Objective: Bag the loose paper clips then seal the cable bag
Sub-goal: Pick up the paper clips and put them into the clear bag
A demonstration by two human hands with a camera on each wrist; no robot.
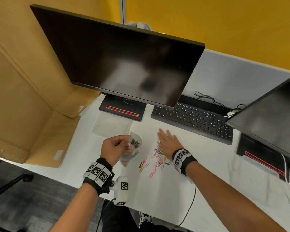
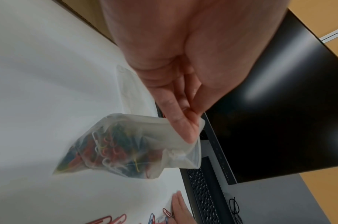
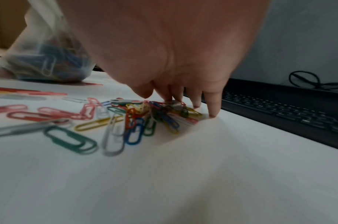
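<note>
My left hand (image 1: 115,149) pinches the top edge of the small clear bag (image 2: 126,145) between thumb and forefinger, the remaining fingers curled behind; held by one lip in this way, the bag hangs just above the white desk (image 1: 166,190), its mouth turned towards the pile so that clips can be fed in, as I judge. The bag already holds a mass of coloured clips; it sits on the near side of the keyboard (image 1: 192,119), to that keyboard's left. My right hand (image 1: 168,142) lies flat and spread, fingers straight and fairly wide, gripping nothing; its fingertips (image 3: 212,115) press down on the desk at the far edge of the loose paper clips (image 1: 155,160), between the clips and the keyboard; this placement, I judge, lets the hand rake the heap back towards me and gather it. The loose clips lie scattered on the desk in front of the keyboard, densest under my right fingers, thinning towards the desk's near edge; many are not yet bagged. A second, flat translucent bag (image 1: 111,127) lies on the desk left of the keyboard, beside the monitor base (image 1: 122,111); it may be the cable bag, though I cannot tell its contents or whether it is sealed; the sealing step appears not yet begun.
</note>
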